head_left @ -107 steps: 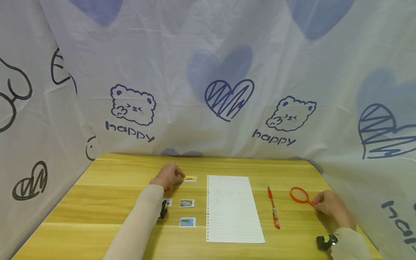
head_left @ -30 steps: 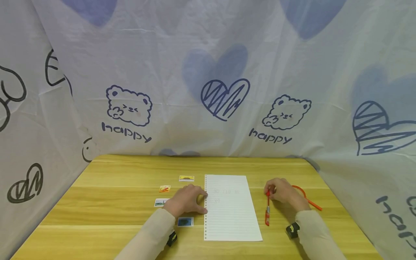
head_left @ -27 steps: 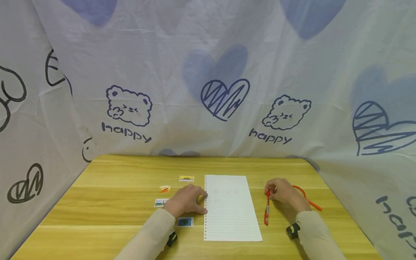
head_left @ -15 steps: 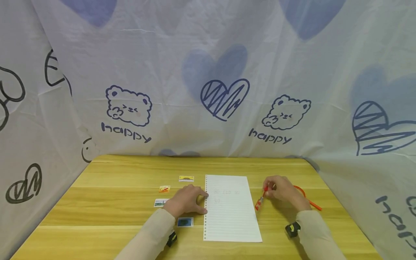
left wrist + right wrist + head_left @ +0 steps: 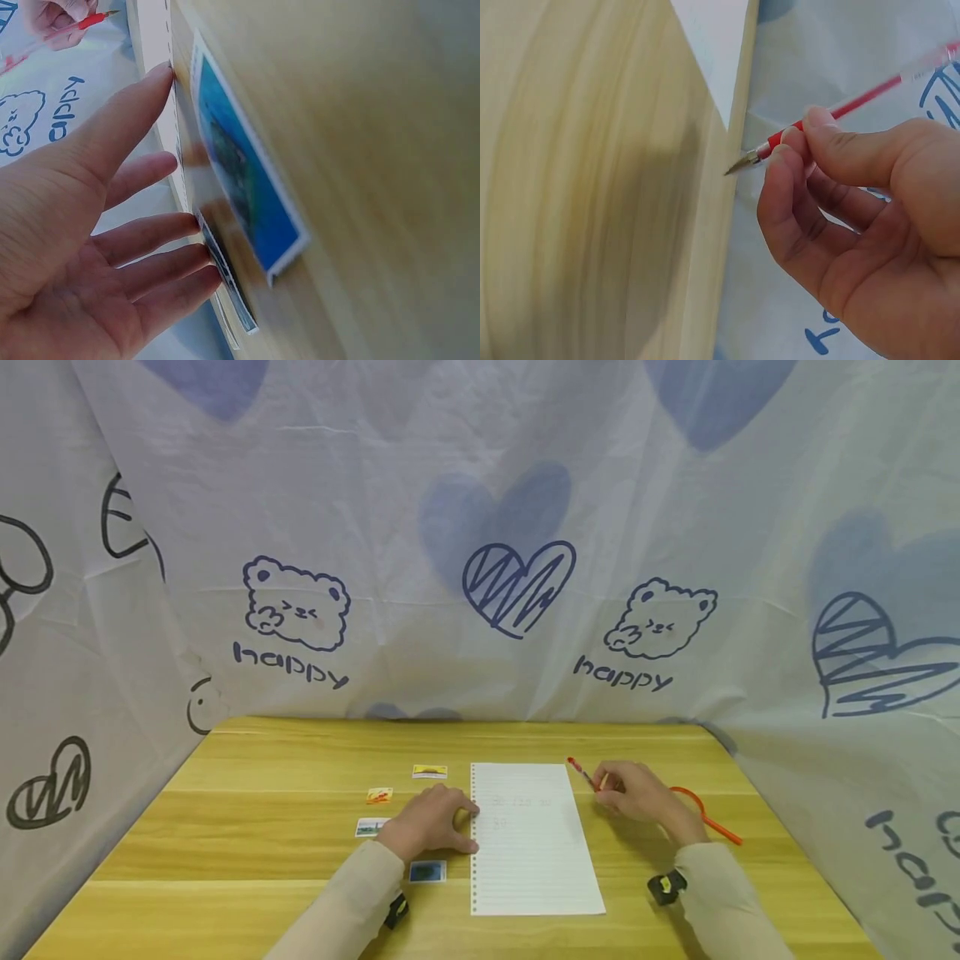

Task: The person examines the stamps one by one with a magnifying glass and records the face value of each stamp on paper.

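My right hand [image 5: 633,792] pinches a red gel pen [image 5: 581,771] between thumb and fingers, off the table. In the right wrist view the metal tip of the pen [image 5: 791,133] is uncapped. A sheet of lined loose-leaf paper [image 5: 536,868] lies mid-table, with faint handwritten numbers near its top. My left hand [image 5: 426,821] touches the punched left edge of this paper, thumb and fingers spread. Beside that hand are several stamps: a blue stamp [image 5: 427,872], a landscape stamp [image 5: 369,827], a red-and-yellow stamp [image 5: 379,796] and a yellow stamp [image 5: 430,772]. Another stamp [image 5: 229,277] shows beneath my left fingers.
A red magnifying glass [image 5: 722,829] lies right of my right hand, its lens partly hidden behind the wrist. The wooden table [image 5: 225,852] meets a white printed curtain [image 5: 420,643] along the back and sides.
My right hand has let go of the magnifying glass, picked up the pen and swung its back end round to the far side. My left hand has moved from the yellow stamp to the paper's edge.
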